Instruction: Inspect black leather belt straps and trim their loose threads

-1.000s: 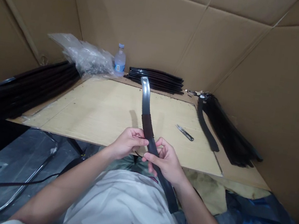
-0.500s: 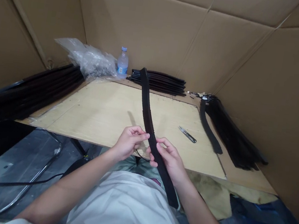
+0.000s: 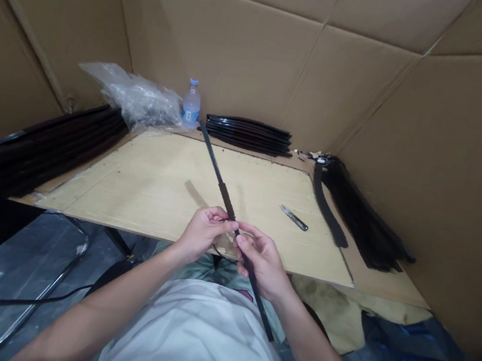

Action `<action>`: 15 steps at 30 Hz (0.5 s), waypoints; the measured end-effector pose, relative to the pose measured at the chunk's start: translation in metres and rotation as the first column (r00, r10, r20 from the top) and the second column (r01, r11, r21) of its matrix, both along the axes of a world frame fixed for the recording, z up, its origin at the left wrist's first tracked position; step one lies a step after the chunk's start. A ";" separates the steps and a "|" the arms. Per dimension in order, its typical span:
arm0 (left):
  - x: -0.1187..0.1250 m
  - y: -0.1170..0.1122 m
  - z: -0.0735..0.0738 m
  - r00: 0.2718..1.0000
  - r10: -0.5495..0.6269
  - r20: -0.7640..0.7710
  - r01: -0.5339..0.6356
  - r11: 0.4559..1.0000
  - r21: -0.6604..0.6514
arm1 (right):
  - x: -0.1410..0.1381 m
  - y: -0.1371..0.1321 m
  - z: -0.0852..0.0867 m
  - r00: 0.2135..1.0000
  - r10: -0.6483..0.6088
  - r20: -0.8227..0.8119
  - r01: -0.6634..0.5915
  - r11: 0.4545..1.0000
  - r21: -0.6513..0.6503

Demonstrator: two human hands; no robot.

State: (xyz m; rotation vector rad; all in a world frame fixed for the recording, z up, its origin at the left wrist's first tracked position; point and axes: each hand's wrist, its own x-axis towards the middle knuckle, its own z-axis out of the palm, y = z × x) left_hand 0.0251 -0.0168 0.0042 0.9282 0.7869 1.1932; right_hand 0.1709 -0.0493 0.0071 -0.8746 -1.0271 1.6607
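A long black strip point(image 3: 214, 158) runs slantwise from the far side of the board down toward my lap, its narrow edge facing me. My left hand point(image 3: 206, 229) pinches it near the middle with thumb and finger. Just below, my right hand point(image 3: 260, 259) grips the same strip between thumb and fingers, the two hands nearly touching. A thicker sleeve-like section shows on the strip just above my fingers. Beneath my hands a thin dark cord point(image 3: 223, 256) hangs in a curve; where it ends I cannot tell.
Thread snips point(image 3: 294, 217) lie on the pale board point(image 3: 141, 183). A single black strip point(image 3: 328, 205) rests by a dark bundle point(image 3: 361, 222) at right. Black strips are stacked at the back point(image 3: 248, 135) and left point(image 3: 42, 145), near plastic bags point(image 3: 139, 99) and a bottle point(image 3: 191, 104). Cardboard walls surround the table.
The strip has been turned about its length, from its broad face to its narrow edge. Both hands stay on it, now closer together. The view has shifted slightly.
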 end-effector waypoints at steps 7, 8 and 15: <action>-0.001 0.000 0.000 0.999 -0.013 -0.033 0.013 1.000 0.007 | -0.002 -0.002 -0.002 0.998 -0.013 0.056 0.011 0.999 0.047; -0.001 -0.001 0.000 0.999 -0.018 -0.033 0.018 1.000 0.002 | -0.003 -0.002 -0.002 0.998 -0.024 0.062 0.020 0.998 0.057; -0.001 -0.003 0.000 0.997 -0.070 0.009 0.071 0.998 -0.001 | -0.004 -0.004 0.001 0.997 -0.035 0.073 0.023 0.987 0.160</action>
